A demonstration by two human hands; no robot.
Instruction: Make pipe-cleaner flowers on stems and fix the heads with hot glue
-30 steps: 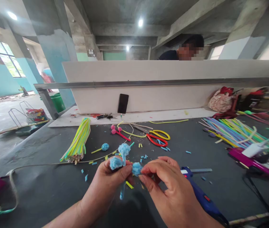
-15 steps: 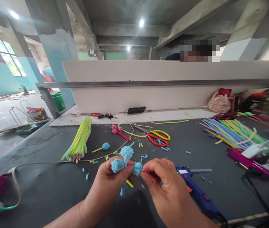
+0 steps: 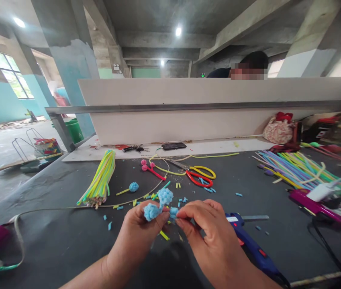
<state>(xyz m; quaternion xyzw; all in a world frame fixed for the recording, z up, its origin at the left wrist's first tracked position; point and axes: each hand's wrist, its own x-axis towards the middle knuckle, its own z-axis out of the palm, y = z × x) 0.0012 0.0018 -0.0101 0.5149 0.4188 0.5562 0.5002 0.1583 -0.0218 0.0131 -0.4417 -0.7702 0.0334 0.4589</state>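
Note:
Over the dark table (image 3: 52, 241), my left hand (image 3: 138, 239) is closed round a small cluster of fuzzy blue pom-poms on stems (image 3: 158, 204). My right hand (image 3: 209, 237) pinches the rightmost blue pom-pom (image 3: 174, 212) of that cluster between thumb and fingertips. The two hands touch at the cluster. A blue glue gun (image 3: 250, 245) lies just right of my right hand.
A bundle of yellow-green sticks (image 3: 99, 178) lies at left, red and yellow scissors (image 3: 199, 174) and pink pom-pom stems (image 3: 150, 168) in the middle, a spread of coloured sticks (image 3: 303, 166) at right. A phone (image 3: 174, 146) lies flat by the white divider. Another person sits beyond it.
The phone that leaned on the divider has fallen flat. My hands have stayed together, and the stems below my left hand have gone out of sight.

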